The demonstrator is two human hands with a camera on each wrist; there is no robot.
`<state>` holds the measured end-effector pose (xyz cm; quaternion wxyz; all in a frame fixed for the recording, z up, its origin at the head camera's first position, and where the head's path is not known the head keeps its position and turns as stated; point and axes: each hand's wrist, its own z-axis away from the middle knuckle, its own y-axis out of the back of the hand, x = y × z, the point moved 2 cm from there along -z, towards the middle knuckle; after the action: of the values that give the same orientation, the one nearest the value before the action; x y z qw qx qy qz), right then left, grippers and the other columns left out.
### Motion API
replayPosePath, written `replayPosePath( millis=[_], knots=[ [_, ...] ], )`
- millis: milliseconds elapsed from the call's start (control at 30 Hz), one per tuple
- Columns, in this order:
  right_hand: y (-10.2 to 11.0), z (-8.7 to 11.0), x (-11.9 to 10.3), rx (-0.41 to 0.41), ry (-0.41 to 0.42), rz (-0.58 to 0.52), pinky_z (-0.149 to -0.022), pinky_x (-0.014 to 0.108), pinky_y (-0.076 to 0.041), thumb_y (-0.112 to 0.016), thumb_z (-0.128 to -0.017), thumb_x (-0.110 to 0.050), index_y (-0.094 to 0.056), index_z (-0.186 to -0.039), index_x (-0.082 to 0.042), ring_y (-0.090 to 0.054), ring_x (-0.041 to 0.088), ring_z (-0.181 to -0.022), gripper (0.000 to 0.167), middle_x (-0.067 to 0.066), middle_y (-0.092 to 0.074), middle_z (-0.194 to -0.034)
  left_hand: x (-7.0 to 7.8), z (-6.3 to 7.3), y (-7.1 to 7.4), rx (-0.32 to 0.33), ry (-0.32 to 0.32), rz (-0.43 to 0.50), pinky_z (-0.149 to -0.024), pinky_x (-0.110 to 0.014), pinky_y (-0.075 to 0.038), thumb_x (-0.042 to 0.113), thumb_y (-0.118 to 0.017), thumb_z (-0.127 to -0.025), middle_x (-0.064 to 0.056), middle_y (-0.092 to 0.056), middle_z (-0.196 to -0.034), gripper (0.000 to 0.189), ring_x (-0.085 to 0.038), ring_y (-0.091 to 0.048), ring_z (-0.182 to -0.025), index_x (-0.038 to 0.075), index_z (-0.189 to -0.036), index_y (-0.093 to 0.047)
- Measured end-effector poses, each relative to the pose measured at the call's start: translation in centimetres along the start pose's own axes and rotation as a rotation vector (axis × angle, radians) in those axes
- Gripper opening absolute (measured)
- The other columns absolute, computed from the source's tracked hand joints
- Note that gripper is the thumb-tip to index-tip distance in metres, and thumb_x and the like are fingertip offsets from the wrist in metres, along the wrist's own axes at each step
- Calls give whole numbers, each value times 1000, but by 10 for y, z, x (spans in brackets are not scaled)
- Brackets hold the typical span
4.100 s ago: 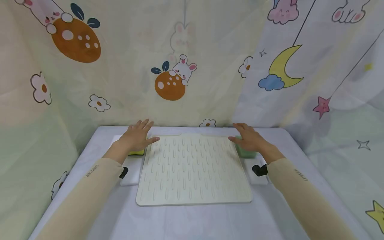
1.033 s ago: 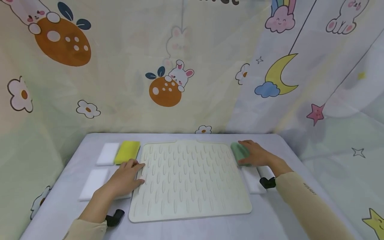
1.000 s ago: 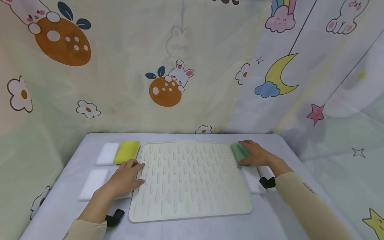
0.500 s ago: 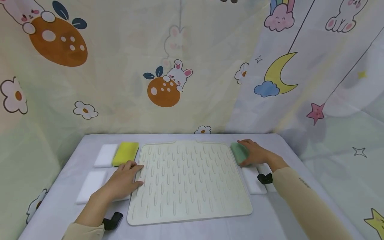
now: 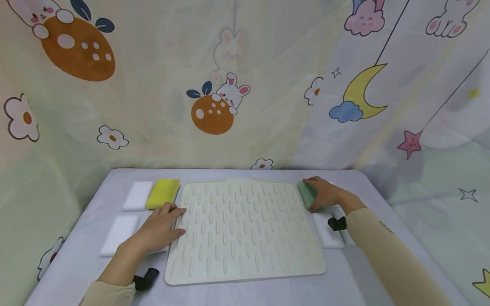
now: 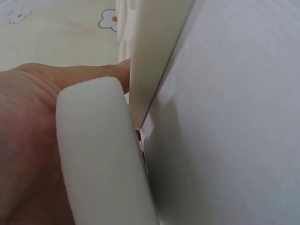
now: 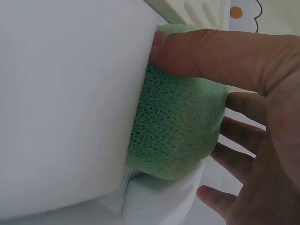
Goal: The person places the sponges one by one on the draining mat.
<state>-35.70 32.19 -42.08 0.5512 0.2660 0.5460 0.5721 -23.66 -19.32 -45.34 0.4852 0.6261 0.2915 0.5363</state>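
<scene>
A cream ribbed mat (image 5: 245,233) lies in the middle of the table. My left hand (image 5: 158,229) rests at its left edge, thumb and fingertips touching the rim; in the left wrist view a white sponge (image 6: 96,140) stands close under the palm. My right hand (image 5: 327,195) holds a porous green sponge (image 7: 183,112) beside the mat's far right corner. Its thumb presses one side and the other fingers lie along the opposite side. A yellow sponge (image 5: 163,194) lies by the mat's far left corner.
Left of the mat are white sponge blocks, one at the back (image 5: 137,196) and one nearer (image 5: 120,234). Another white block (image 5: 327,233) lies below my right hand, partly hidden by the wrist strap. A printed cloth (image 5: 245,140) hangs behind the table (image 5: 245,295).
Over four seconds, my left hand has come nearer along the mat's left edge, uncovering the yellow sponge. My right hand has taken hold of the green sponge, which has lately turned slightly.
</scene>
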Motion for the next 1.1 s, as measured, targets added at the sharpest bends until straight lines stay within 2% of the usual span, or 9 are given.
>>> replayPosePath(
  millis=[367, 567, 1100],
  knots=[
    [6, 7, -5, 2, -23, -15, -114, 68, -37, -95, -71, -32, -29, -162, -3, -33, 51, -147, 116, 27, -27, -164, 0, -1, 2, -5, 1, -14, -110, -64, -40, 29, -74, -95, -22, -45, -147, 65, -45, -42, -133, 5, -151, -52],
    [7, 11, -7, -3, -12, -11, -113, 70, -36, -94, -73, -35, -30, -162, -2, -31, 52, -147, 115, 29, -28, -163, 4, 1, 3, -11, 0, -18, -111, -64, -39, 28, -74, -96, -22, -45, -147, 64, -45, -41, -134, 4, -151, -52],
    [14, 15, -11, 14, 12, 16, -114, 70, -34, -95, -73, -39, -28, -162, 0, -29, 54, -147, 118, 32, -26, -162, 3, 2, -1, -12, -14, -41, -112, -63, -39, 28, -73, -97, -22, -45, -147, 63, -45, -41, -135, 4, -151, -52]
  ],
)
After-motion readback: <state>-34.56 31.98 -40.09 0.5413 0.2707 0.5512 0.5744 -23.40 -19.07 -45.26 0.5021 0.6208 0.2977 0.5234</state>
